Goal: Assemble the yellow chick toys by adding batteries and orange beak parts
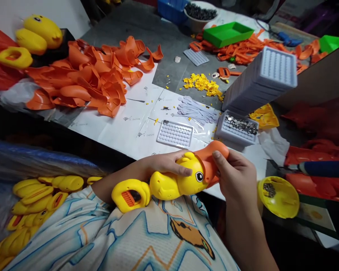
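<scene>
A yellow toy duck [165, 186] with a ring-shaped handle lies across my lap, its head towards the right. My left hand [169, 164] is wrapped over the duck's head from behind, thumb pressed near the eye. At the front of the head sits an orange curved plastic piece [207, 160], touching the face. My right hand [235, 175] pinches this orange piece between thumb and fingers; some of its fingers are hidden behind it. Just beyond the hands, on the table, lies a pale tray with rows of round pockets [175, 134].
Orange curved parts [84, 79] are heaped at left. A tall stack of grey trays [259, 81] stands right, behind a tray of small metal discs [239, 126]. Small yellow pieces [203, 84] lie mid-table. A yellow bowl [282, 201] and a blue-handled tool [324, 169] are at right.
</scene>
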